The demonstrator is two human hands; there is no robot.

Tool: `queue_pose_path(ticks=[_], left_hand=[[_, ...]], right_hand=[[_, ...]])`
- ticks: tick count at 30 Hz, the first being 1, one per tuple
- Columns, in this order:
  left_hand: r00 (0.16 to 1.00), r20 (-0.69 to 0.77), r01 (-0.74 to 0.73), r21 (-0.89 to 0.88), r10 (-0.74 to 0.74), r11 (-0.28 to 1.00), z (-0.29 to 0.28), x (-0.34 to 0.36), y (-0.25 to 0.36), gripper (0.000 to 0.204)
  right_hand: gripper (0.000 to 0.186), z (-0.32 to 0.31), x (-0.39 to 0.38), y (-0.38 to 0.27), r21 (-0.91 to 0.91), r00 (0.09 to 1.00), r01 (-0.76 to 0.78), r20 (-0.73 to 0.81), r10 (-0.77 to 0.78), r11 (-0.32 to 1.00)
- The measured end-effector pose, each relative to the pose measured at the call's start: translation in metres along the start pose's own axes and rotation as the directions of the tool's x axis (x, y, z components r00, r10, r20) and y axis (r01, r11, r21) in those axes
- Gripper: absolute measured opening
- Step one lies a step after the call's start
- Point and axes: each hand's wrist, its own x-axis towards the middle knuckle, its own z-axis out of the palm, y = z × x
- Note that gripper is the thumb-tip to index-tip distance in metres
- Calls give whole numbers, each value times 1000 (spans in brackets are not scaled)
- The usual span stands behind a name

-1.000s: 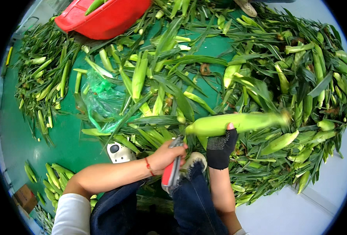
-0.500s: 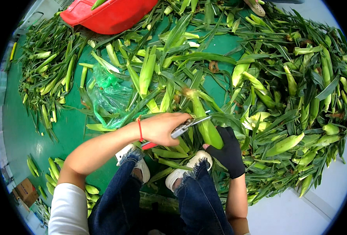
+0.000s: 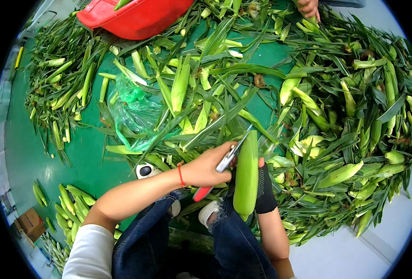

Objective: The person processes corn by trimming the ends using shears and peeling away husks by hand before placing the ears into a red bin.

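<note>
My right hand (image 3: 265, 188), in a black fingerless glove, is wrapped round a green ear of corn (image 3: 246, 179) in its husk. The ear stands nearly lengthwise over my right knee, its far end cut flat and its narrower end towards me. My left hand (image 3: 210, 165), bare with a red cord at the wrist, grips pruning shears (image 3: 228, 159) with silver metal and a red handle (image 3: 201, 193). Their tip lies beside the cut end of the ear. Part of the gloved hand is hidden behind the corn.
Husks and corn ears form a big heap (image 3: 336, 111) on the right, with more leaves (image 3: 57, 79) at left. Ahead lie a green plastic bag (image 3: 134, 109) and a red basin (image 3: 136, 21). Husked-looking ears (image 3: 71, 207) are piled near left. Another person's hand (image 3: 308, 8) reaches in at top.
The silky end of the ear is cut off. Ear and gloved hand have come nearer and turned more upright; the shears have tilted. Another person's hand has appeared at the top.
</note>
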Motion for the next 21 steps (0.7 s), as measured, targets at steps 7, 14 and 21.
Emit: queue_pose_path(ticks=[7, 14, 21], left_hand=[[831, -556, -96, -179, -21, 979, -31, 20, 20, 40], [909, -406, -62, 102, 98, 993, -25, 8, 55, 35], [891, -334, -68, -769, -308, 636, -12, 10, 73, 37]], right_hand=[[58, 15, -16, -7, -615, 922, 314, 15, -388, 723], [60, 39, -20, -16, -919, 690, 318, 394, -607, -234], [63, 60, 3, 0, -790, 568, 581, 219, -793, 198]])
